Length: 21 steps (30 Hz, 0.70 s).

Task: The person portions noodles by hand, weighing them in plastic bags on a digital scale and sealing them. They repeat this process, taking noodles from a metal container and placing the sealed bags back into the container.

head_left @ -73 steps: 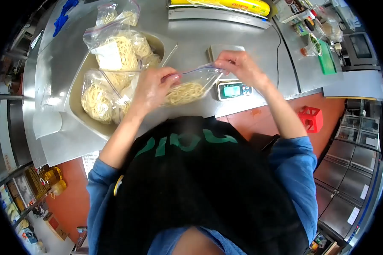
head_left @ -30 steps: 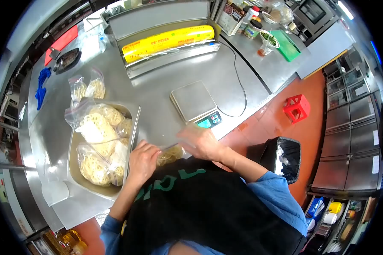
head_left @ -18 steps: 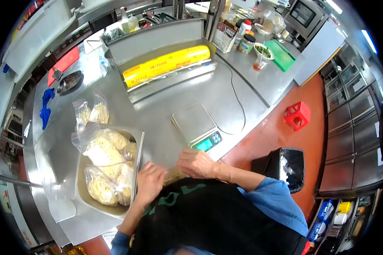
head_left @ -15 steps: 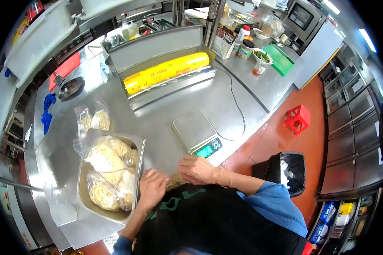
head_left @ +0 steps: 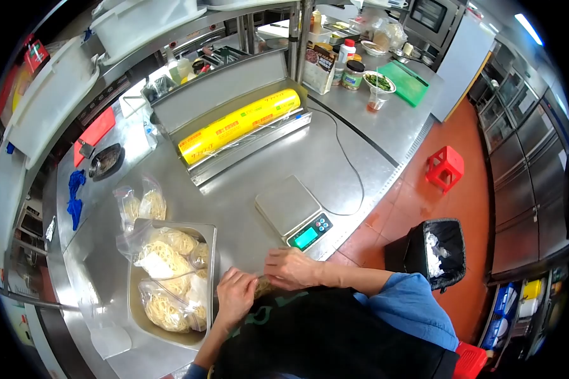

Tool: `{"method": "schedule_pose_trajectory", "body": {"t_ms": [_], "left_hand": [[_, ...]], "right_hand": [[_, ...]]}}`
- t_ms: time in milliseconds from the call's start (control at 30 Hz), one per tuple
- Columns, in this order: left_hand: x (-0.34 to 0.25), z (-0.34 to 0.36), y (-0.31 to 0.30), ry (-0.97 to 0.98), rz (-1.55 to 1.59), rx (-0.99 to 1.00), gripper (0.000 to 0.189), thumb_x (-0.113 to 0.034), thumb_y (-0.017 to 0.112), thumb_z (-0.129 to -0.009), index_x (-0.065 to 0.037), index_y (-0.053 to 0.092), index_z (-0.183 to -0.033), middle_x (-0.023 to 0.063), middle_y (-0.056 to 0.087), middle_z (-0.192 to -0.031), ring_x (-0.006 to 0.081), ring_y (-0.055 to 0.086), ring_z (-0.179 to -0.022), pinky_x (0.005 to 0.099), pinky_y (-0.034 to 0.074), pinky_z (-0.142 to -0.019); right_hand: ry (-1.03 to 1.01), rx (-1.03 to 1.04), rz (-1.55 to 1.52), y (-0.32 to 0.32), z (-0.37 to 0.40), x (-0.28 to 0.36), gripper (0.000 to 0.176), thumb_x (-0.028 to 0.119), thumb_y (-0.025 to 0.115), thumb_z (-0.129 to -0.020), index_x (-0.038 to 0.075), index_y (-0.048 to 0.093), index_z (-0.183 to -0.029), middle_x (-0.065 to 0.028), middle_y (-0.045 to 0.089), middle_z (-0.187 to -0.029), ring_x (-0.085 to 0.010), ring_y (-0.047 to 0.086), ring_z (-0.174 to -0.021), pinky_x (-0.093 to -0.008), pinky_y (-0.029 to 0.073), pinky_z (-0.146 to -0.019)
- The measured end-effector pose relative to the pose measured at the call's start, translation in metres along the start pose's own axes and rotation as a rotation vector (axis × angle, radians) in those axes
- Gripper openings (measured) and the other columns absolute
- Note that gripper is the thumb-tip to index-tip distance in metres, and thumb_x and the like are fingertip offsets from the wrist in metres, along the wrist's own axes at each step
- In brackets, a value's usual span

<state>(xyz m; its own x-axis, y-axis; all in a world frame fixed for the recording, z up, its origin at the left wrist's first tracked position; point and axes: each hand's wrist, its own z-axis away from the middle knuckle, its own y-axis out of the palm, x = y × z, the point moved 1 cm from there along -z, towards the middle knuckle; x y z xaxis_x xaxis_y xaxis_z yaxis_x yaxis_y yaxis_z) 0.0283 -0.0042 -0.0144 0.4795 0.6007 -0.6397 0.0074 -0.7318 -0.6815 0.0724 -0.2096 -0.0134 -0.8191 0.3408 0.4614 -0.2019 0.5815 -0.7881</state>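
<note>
While the person stands tight against the near edge of the stainless-steel bench [head_left: 335,170], the left hand [head_left: 234,297] and the right hand [head_left: 291,268] are both closed, fingers curled, on the small clear plastic zip bag of pale yellow noodles [head_left: 261,287]. The bag sits between the two hands, low against the black apron and mostly hidden by the fingers. One hand is at each side of the bag; judged, this keeps its top edge stretched flat and its contents hanging below. The rectangular steel tray [head_left: 212,252] lies just beside the left hand and holds several filled clear noodle bags [head_left: 167,278], probably so they are within a short reach. The flat grey digital scale [head_left: 291,211] stands just beyond the right hand with its platform bare and its display towards the person, readable from here. Two more small noodle bags [head_left: 142,205] lie on the bench behind the tray. The yellow roll of cling film [head_left: 240,123] rests in its steel dispenser, well apart at the back.
</note>
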Motion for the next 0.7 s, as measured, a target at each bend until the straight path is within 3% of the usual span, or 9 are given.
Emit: {"method": "schedule_pose_trajectory", "body": {"t_ms": [700], "left_hand": [[-0.006, 0.008, -0.017, 0.021, -0.132, 0.052, 0.005, -0.004, 0.072, -0.08, -0.004, 0.068, -0.082, 0.0084, 0.065, -0.08, 0.0286, 0.06, -0.081, 0.0396, 0.05, -0.073]], "right_hand": [[-0.086, 0.11, 0.069, 0.008, -0.008, 0.004, 0.017, 0.016, 0.073, -0.076, 0.007, 0.059, -0.08, -0.0062, 0.058, -0.085, -0.0261, 0.061, -0.087, -0.0388, 0.051, -0.077]]}}
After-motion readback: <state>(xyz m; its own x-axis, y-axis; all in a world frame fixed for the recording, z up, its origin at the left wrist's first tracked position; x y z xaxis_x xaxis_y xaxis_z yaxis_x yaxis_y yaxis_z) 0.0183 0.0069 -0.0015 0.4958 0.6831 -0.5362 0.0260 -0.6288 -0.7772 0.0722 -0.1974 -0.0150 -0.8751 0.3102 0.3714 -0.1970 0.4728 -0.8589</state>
